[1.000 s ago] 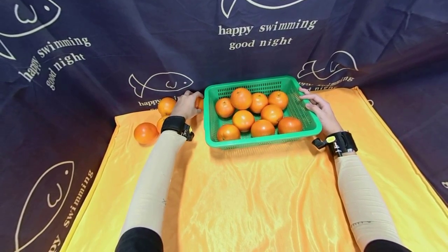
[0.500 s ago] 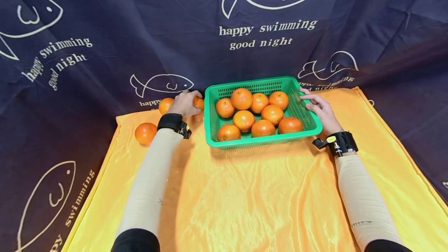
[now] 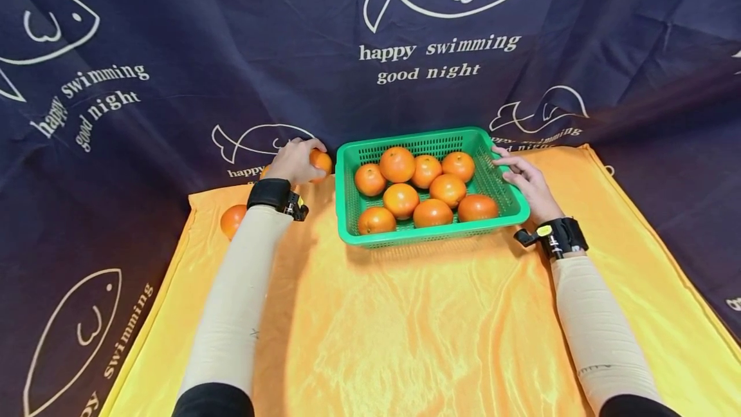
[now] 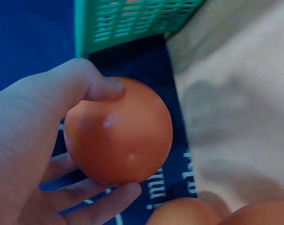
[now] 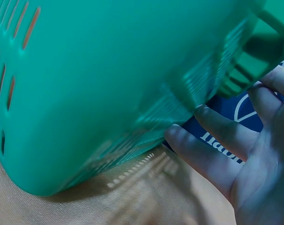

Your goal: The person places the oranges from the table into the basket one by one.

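Observation:
My left hand holds an orange just left of the green plastic basket. Up close in the left wrist view, the thumb lies on one side of the glossy fruit and the fingertips curl against the other. Several oranges sit inside the basket. On the basket's right side rests my right hand, fingers spread and fairly straight. The right wrist view has two fingertips right at the slotted outer wall, with the upper fingers partly hidden below the rim.
Another orange lies on the yellow cloth at the left, partly behind my left forearm. Two more fruits show at the bottom of the left wrist view, one an orange. Behind the basket hangs a dark blue fish-print curtain.
My left hand has shifted leftward and slightly up, bringing the orange away from the basket's left side. The hand and forearm now cover more of the loose oranges. My right hand stays at the basket.

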`<state>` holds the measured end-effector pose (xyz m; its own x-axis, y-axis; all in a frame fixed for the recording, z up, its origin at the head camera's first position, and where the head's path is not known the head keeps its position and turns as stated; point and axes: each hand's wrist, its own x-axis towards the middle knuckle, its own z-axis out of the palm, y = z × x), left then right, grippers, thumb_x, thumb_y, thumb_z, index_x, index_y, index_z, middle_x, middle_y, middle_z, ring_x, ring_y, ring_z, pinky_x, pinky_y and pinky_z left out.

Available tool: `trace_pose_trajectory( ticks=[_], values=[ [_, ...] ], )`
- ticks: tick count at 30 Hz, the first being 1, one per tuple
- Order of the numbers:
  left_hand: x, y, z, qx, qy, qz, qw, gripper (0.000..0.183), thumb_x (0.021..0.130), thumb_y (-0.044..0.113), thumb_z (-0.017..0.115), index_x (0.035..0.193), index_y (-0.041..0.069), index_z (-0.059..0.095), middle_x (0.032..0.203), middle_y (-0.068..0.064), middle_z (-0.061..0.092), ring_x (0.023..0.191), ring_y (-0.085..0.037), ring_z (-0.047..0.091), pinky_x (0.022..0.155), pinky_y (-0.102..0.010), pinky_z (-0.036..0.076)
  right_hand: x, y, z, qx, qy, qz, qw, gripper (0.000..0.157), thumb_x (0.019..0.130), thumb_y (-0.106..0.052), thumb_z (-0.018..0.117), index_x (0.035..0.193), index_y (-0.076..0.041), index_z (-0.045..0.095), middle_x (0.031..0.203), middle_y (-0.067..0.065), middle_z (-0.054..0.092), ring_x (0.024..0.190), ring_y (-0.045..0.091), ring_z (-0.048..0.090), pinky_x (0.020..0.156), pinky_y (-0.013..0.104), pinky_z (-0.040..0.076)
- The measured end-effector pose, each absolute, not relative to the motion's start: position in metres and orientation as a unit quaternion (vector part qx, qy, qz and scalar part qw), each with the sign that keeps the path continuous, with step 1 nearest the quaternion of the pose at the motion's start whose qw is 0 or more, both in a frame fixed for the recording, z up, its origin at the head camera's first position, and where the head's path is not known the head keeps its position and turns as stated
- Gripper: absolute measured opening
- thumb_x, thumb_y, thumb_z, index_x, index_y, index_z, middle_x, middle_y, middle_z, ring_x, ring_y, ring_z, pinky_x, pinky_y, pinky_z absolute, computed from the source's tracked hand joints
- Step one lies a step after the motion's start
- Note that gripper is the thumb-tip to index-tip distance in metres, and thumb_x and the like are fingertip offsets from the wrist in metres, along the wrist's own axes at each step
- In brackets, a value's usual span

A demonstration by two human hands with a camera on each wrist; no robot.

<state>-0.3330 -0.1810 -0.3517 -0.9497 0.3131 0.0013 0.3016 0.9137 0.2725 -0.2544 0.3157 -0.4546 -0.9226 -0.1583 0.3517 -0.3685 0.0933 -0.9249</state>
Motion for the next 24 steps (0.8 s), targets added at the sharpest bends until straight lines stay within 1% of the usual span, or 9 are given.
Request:
trace_pose_trajectory(
  ticks=[4,7,10,14,17,21,24],
  values=[
    [-0.331,-0.181,-0.340,0.156,0.979,0.131,0.024,0.050,0.078,0.029,0.073,0.125,0.018,0.062,0.128,-0.018,0.058,0.113,-0.039,0.049,0.096,-0.056,0.042,-0.254,0.315,-0.455,0.180,-0.736,0.647,0.084,0.035,0.104,-0.006,0.046,0.134,0.010,0.053,0.162,0.011,0.038,0.151,0.016,0.028,0.093,0.018,0.041],
    [-0.331,-0.181,-0.332,0.163,0.978,0.127,0.020,0.047,0.079,0.031,0.072,0.124,0.020,0.062,0.126,-0.018,0.059,0.107,-0.039,0.051,0.091,-0.054,0.041,-0.255,0.315,-0.455,0.180,-0.737,0.646,0.086,0.035,0.103,-0.006,0.046,0.134,0.010,0.053,0.161,0.009,0.039,0.151,0.014,0.029,0.093,0.017,0.042],
    [-0.332,-0.179,-0.325,0.174,0.976,0.126,0.013,0.046,0.079,0.032,0.071,0.123,0.020,0.063,0.121,-0.018,0.060,0.100,-0.038,0.051,0.085,-0.051,0.043,-0.255,0.315,-0.455,0.182,-0.736,0.646,0.088,0.035,0.103,-0.005,0.046,0.134,0.010,0.054,0.161,0.008,0.040,0.151,0.013,0.029,0.093,0.017,0.042],
    [-0.331,-0.178,-0.319,0.191,0.974,0.123,0.007,0.045,0.079,0.030,0.070,0.122,0.019,0.063,0.117,-0.018,0.060,0.100,-0.037,0.050,0.081,-0.048,0.046,-0.255,0.315,-0.455,0.183,-0.736,0.646,0.088,0.035,0.103,-0.005,0.046,0.134,0.010,0.054,0.161,0.007,0.040,0.151,0.013,0.029,0.093,0.018,0.042],
    [-0.330,-0.176,-0.316,0.195,0.973,0.119,0.013,0.046,0.080,0.031,0.069,0.125,0.020,0.062,0.119,-0.018,0.057,0.103,-0.038,0.049,0.081,-0.048,0.045,-0.255,0.315,-0.455,0.183,-0.736,0.646,0.088,0.035,0.104,-0.005,0.045,0.134,0.009,0.053,0.161,0.008,0.039,0.151,0.014,0.028,0.093,0.018,0.042],
    [-0.327,-0.171,-0.312,0.187,0.975,0.120,0.014,0.047,0.081,0.035,0.068,0.126,0.025,0.060,0.124,-0.016,0.055,0.103,-0.038,0.050,0.078,-0.049,0.045,-0.255,0.315,-0.456,0.187,-0.729,0.653,0.086,0.035,0.103,-0.004,0.045,0.134,0.011,0.053,0.162,0.009,0.038,0.152,0.015,0.027,0.092,0.017,0.043],
    [-0.325,-0.166,-0.309,0.184,0.975,0.123,0.000,0.046,0.080,0.037,0.069,0.125,0.028,0.060,0.123,-0.013,0.055,0.100,-0.037,0.052,0.074,-0.048,0.046,-0.256,0.315,-0.456,0.189,-0.724,0.658,0.085,0.035,0.103,-0.003,0.045,0.134,0.012,0.052,0.162,0.010,0.038,0.152,0.015,0.025,0.092,0.017,0.043]
  ],
)
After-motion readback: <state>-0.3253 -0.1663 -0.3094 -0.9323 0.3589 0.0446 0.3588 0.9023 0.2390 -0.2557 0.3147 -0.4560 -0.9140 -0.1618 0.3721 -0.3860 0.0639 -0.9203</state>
